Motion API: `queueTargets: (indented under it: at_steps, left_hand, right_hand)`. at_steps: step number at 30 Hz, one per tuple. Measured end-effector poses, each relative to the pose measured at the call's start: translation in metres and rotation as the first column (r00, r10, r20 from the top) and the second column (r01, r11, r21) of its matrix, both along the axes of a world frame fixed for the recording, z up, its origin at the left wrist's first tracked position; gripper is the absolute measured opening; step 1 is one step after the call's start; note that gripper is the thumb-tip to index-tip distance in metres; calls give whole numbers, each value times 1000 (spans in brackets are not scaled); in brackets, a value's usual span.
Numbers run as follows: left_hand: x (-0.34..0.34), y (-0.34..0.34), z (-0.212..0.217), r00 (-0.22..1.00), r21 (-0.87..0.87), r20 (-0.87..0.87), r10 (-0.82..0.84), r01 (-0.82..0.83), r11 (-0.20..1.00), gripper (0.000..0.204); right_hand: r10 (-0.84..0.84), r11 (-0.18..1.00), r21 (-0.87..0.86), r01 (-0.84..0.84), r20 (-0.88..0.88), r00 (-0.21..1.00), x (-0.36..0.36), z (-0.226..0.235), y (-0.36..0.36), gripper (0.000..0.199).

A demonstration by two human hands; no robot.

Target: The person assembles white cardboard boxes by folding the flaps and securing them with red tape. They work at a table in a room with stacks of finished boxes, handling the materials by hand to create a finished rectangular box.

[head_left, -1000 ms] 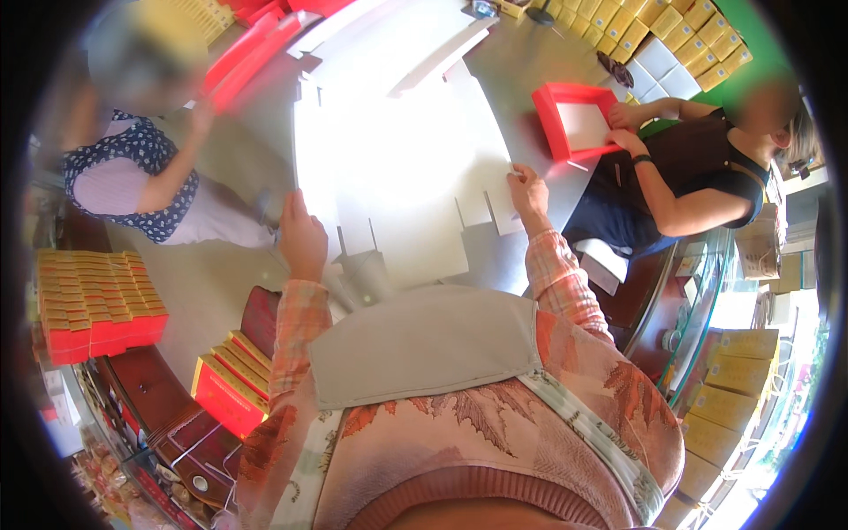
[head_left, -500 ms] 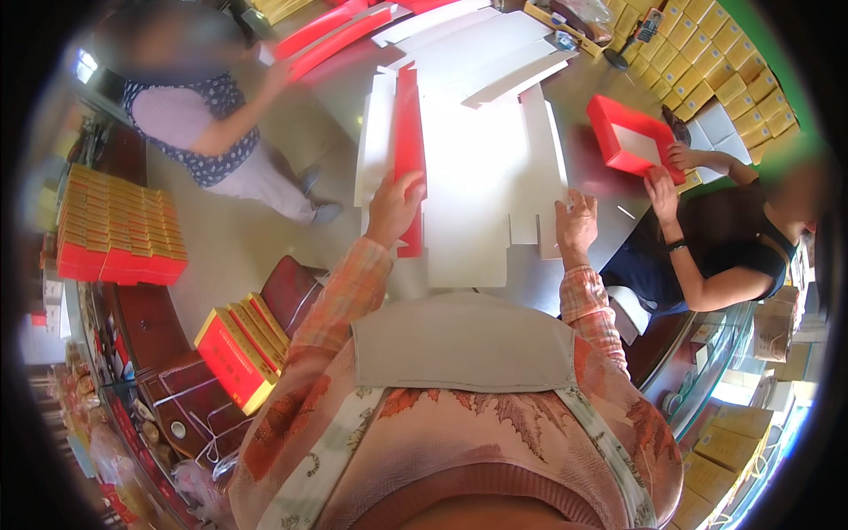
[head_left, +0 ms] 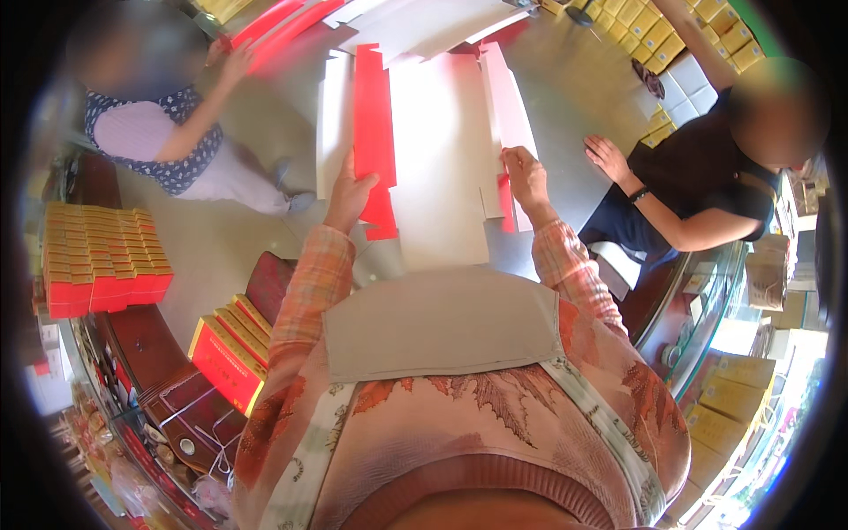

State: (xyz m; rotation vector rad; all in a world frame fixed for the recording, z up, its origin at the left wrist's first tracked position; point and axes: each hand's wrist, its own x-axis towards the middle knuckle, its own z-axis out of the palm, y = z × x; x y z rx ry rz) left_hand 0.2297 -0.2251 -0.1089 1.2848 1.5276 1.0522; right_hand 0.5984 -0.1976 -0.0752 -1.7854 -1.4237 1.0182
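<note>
A large cardboard box blank (head_left: 439,168), white on its inner face, lies on the table in front of me. Along its left side a folded strip (head_left: 374,115) shows red. My left hand (head_left: 352,196) is closed round that side, thumb over the red strip. The right-hand flap (head_left: 505,102) stands partly raised, with red along its lower edge. Its outer edge is pinched in the fingers of my right hand (head_left: 528,181).
More white sheets (head_left: 433,28) lie at the far end. At left, a person (head_left: 199,132) handles long red pieces (head_left: 287,34); another (head_left: 698,181) sits at right, one hand over the table. Yellow-and-red boxes (head_left: 106,265) are stacked at left, and several more (head_left: 231,353) lie on a chair.
My right hand has moved inward and gripped the right flap, which now tilts up. The left hand stays on the red strip. The right-hand person no longer holds the red box tray.
</note>
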Motion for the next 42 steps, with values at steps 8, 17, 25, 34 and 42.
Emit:
queueTargets:
  at_steps: [8,17,25,34,42]
  left_hand:
    - [17,-16,15,812,-24,-583,-24,12,1000,84]
    - [-15,-40,59,955,-170,-27,-296,287,943,33]
    - [-35,-34,65,627,106,-639,-446,645,756,41]
    - [3,-15,63,365,265,-893,-264,900,347,48]
    - [-20,-17,31,546,237,-682,-487,795,558,56]
  right_hand:
    - [205,978,-128,-165,439,875,-9,-10,6,85]
    - [122,987,-129,-98,200,972,-36,26,-30,76]
    - [417,840,-67,-538,-554,721,23,32,-3,51]
    - [578,612,-182,-770,-561,592,44,34,3,86]
    - [428,615,-148,-775,887,171,12,59,-33,59]
